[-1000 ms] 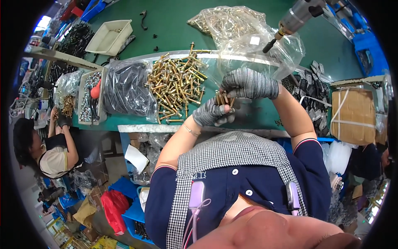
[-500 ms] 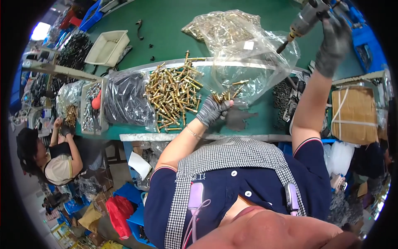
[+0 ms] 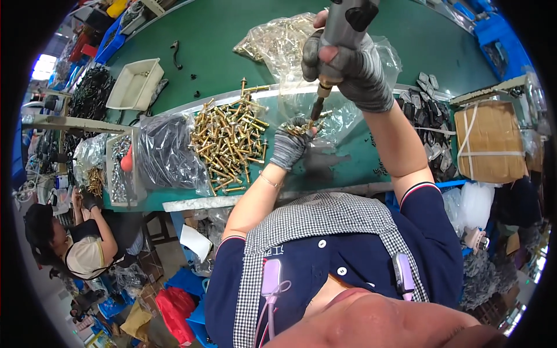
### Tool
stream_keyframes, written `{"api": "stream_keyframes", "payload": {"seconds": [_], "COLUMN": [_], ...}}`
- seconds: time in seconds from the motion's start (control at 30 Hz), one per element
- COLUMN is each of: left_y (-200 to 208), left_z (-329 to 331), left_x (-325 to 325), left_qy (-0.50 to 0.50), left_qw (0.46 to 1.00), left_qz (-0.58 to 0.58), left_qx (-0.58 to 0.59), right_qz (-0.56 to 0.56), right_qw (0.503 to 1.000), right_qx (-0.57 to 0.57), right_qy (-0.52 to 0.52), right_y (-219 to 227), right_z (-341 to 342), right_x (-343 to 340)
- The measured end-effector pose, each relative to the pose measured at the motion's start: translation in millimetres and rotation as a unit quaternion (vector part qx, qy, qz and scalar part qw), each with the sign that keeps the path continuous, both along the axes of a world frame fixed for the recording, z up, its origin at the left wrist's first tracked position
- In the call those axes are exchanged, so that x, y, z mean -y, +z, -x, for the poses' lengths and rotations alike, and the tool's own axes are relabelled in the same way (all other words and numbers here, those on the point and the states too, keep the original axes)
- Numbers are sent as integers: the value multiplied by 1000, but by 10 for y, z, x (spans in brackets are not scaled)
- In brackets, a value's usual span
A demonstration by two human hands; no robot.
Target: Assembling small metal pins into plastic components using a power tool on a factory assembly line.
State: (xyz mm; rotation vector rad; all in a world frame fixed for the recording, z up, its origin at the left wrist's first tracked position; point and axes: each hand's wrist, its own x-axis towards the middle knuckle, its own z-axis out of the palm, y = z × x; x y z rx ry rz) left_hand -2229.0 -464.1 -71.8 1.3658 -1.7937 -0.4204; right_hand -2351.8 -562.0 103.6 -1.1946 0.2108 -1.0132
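In my gloved left hand (image 3: 288,148), closed near the bench's front, is a small bunch of yellowish metal bolts (image 3: 296,127). My gloved right hand (image 3: 366,75) is wrapped round a grey power screwdriver (image 3: 347,28), held upright above the left hand. Its dark bit (image 3: 317,108) points down and reaches the bunch; whether it engages a bolt I cannot tell. A loose heap of similar bolts (image 3: 232,142) lies just left of my left hand. Behind both hands a clear plastic bag (image 3: 270,43) holds more bolts, its open end spread toward me.
Left of the heap lies a bag of black parts (image 3: 168,148), beside a bin of small parts (image 3: 125,185). A cream tray (image 3: 132,87) stands farther back. Dark metal parts (image 3: 432,124) and a strapped cardboard box (image 3: 490,142) are on the right. Another person (image 3: 87,249) works at far left.
My right hand has brought the screwdriver in from the far right, down to the bolts in my left hand. The left hand keeps its hold on them. The whole view has shifted slightly.
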Motion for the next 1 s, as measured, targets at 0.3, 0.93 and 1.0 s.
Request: {"api": "stream_keyframes", "payload": {"seconds": [0.3, 0.93, 1.0], "left_y": [122, 229, 286], "left_z": [2, -12, 21], "left_x": [-111, 68, 68], "left_qy": [29, 43, 41], "left_qw": [999, 998, 998], "left_qz": [-18, -27, -11], "left_qx": [-20, -34, -37], "right_qz": [19, 31, 47], "right_qw": [999, 979, 976], "right_qx": [35, -62, -86], "right_qy": [-26, -190, -194], "right_y": [54, 388, 416], "right_z": [18, 91, 82], "right_x": [-5, -149, -161]}}
